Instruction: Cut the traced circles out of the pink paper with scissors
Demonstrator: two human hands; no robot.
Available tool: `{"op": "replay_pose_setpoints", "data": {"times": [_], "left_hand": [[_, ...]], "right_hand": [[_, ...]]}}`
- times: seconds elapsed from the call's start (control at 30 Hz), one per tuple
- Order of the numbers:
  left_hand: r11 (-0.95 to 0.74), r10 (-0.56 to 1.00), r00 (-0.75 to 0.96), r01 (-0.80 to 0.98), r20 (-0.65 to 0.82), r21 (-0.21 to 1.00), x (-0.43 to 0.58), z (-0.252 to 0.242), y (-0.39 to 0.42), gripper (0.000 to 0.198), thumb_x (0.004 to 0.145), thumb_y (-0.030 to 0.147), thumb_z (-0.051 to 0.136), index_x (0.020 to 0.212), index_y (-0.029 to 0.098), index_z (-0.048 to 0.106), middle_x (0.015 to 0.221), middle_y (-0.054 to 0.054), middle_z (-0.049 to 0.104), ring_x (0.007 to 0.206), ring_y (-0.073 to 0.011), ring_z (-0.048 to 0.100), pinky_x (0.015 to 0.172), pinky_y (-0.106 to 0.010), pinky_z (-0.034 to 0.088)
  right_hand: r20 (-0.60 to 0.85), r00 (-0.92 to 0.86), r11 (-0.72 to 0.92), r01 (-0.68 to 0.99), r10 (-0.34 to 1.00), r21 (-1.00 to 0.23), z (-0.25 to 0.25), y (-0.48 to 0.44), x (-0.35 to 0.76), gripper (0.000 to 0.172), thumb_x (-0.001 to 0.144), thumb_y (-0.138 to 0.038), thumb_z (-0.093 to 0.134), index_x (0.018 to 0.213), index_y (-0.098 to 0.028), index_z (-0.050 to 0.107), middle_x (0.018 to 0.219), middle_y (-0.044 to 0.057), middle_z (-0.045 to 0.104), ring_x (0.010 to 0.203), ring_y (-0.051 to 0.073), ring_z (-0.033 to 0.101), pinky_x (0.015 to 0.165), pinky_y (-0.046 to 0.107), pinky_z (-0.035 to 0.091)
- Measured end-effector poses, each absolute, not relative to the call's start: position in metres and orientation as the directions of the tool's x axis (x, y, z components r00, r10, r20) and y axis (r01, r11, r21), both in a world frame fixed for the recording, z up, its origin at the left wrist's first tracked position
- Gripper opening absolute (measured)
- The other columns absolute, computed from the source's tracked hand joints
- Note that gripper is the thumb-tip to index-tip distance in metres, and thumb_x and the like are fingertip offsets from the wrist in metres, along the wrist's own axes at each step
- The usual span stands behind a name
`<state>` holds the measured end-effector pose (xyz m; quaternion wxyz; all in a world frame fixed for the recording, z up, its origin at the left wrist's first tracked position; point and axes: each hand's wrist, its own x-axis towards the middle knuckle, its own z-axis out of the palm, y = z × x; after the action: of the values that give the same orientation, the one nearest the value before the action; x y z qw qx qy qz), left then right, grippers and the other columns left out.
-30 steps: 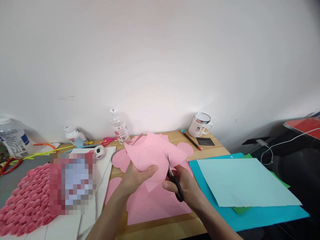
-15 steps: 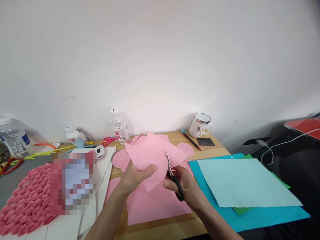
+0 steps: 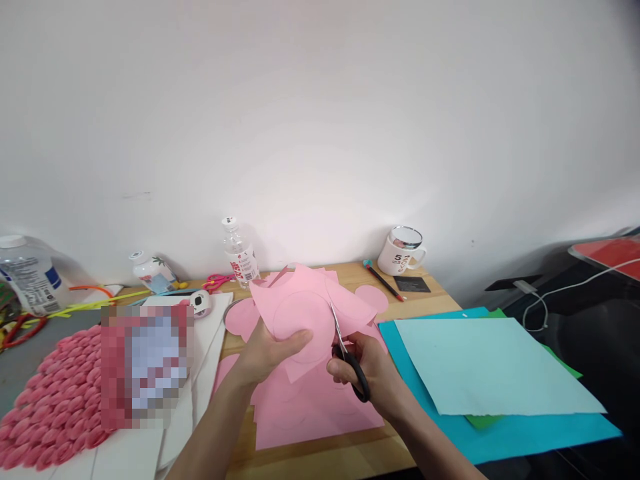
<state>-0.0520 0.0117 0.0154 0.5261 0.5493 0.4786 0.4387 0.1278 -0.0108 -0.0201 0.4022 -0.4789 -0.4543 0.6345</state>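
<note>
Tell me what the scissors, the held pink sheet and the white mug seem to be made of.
Scissors: the blades look like polished metal, from their silvery shine; the black handles are probably smooth plastic, given their soft sheen.
Pink sheet: matte paper or thin card, since it bends and bears drawn outlines.
White mug: possibly glazed ceramic, from its smooth gloss; its mirror-like top looks metallic.

Colour identification: pink paper (image 3: 303,317) and scissors (image 3: 357,371)
Paper: thin circular outlines on pink. Scissors: black handles, silver blades. Pale aqua sheet (image 3: 500,367), turquoise sheet (image 3: 540,440), green sheet (image 3: 484,421): solid colour. Mug (image 3: 394,258): white, dark lettering, silver rim. Tabletop (image 3: 300,459): light-brown wood grain. Petalled piece (image 3: 60,400): coral pink, overlapping scale pattern.
</note>
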Motion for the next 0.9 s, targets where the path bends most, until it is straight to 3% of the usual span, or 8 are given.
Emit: {"op": "replay_pose_setpoints", "data": {"times": [0.2, 0.33, 0.37, 0.47, 0.57, 0.63, 0.8, 0.9], "left_hand": [[0.102, 0.974, 0.205, -0.03, -0.093, 0.994, -0.058, 0.013, 0.016, 0.042, 0.065, 0.045, 0.075, 0.094, 0.016, 0.065, 0.091, -0.011, 0.072, 0.088, -0.0279, 0.066, 0.074, -0.04, 0.054], [0.105, 0.963, 0.267, -0.222, -0.043, 0.969, -0.059, 0.008, 0.015, 0.064, 0.047, 0.061, 0.078, 0.092, 0.017, 0.068, 0.091, -0.013, 0.072, 0.096, -0.034, 0.064, 0.078, -0.043, 0.053], [0.082, 0.968, 0.25, -0.222, -0.025, 0.972, -0.056, 0.007, 0.012, 0.063, 0.045, 0.059, 0.079, 0.092, 0.018, 0.069, 0.089, -0.012, 0.072, 0.096, -0.0341, 0.064, 0.078, -0.042, 0.053], [0.079, 0.963, 0.262, -0.062, -0.06, 0.995, -0.042, 0.003, -0.001, 0.062, 0.033, 0.029, 0.089, 0.091, 0.02, 0.07, 0.083, -0.007, 0.073, 0.086, -0.0323, 0.065, 0.075, -0.041, 0.055], [0.127, 0.99, -0.056, -0.039, -0.129, 0.991, -0.023, 0.001, -0.011, 0.023, 0.059, 0.038, 0.076, 0.071, 0.02, 0.069, 0.065, -0.003, 0.07, 0.073, -0.0259, 0.066, 0.062, -0.035, 0.055], [0.158, 0.951, -0.256, -0.089, -0.176, 0.983, -0.014, 0.002, -0.012, 0.029, 0.07, 0.046, 0.065, 0.061, 0.019, 0.064, 0.055, -0.003, 0.065, 0.065, -0.023, 0.065, 0.053, -0.03, 0.052], [0.089, 0.948, -0.291, -0.136, -0.126, 0.987, -0.011, 0.004, -0.007, 0.037, 0.078, 0.049, 0.06, 0.057, 0.017, 0.06, 0.057, -0.002, 0.065, 0.059, -0.0181, 0.065, 0.057, -0.028, 0.053], [0.087, 0.928, -0.354, -0.091, -0.114, 0.992, -0.014, 0.001, -0.004, 0.03, 0.076, 0.047, 0.064, 0.074, 0.017, 0.067, 0.069, -0.004, 0.071, 0.072, -0.0212, 0.068, 0.068, -0.031, 0.054]], "right_hand": [[-0.287, -0.178, -0.301, -0.053, 0.941, -0.952, -0.01, -0.013, 0.123, 0.034, 0.055, -0.032, 0.078, 0.076, -0.015, 0.057, 0.052, -0.003, 0.055, 0.05, 0.013, 0.051, 0.048, 0.025, 0.039], [-0.254, -0.086, -0.261, -0.095, 0.963, -0.961, -0.009, -0.013, 0.112, 0.021, 0.062, -0.028, 0.069, 0.073, -0.017, 0.054, 0.052, -0.003, 0.054, 0.051, 0.014, 0.051, 0.05, 0.026, 0.04], [-0.223, -0.092, -0.234, -0.134, 0.971, -0.963, -0.011, -0.012, 0.108, 0.021, 0.063, -0.029, 0.068, 0.074, -0.017, 0.054, 0.053, -0.003, 0.054, 0.052, 0.014, 0.051, 0.05, 0.026, 0.04], [-0.2, -0.093, -0.217, -0.228, 0.975, -0.949, -0.022, -0.009, 0.093, 0.032, 0.063, -0.034, 0.072, 0.082, -0.017, 0.054, 0.054, -0.004, 0.052, 0.051, 0.013, 0.048, 0.047, 0.024, 0.037], [-0.211, -0.071, -0.222, -0.261, 0.975, -0.939, -0.032, -0.009, 0.079, 0.043, 0.054, -0.036, 0.079, 0.082, -0.016, 0.053, 0.05, -0.007, 0.047, 0.049, 0.01, 0.039, 0.045, 0.022, 0.03], [-0.211, -0.088, -0.227, -0.262, 0.974, -0.938, -0.035, -0.01, 0.075, 0.041, 0.057, -0.036, 0.079, 0.081, -0.016, 0.052, 0.052, -0.007, 0.046, 0.051, 0.009, 0.036, 0.047, 0.022, 0.03], [-0.179, -0.257, -0.261, -0.334, 0.95, -0.906, -0.032, -0.015, 0.082, 0.036, 0.062, -0.036, 0.078, 0.076, -0.017, 0.051, 0.058, -0.006, 0.04, 0.055, 0.009, 0.037, 0.058, 0.025, 0.038], [-0.224, -0.31, -0.342, -0.408, 0.924, -0.846, -0.03, -0.019, 0.087, 0.039, 0.064, -0.04, 0.078, 0.084, -0.017, 0.054, 0.06, -0.007, 0.041, 0.056, 0.009, 0.042, 0.065, 0.027, 0.042]]}}
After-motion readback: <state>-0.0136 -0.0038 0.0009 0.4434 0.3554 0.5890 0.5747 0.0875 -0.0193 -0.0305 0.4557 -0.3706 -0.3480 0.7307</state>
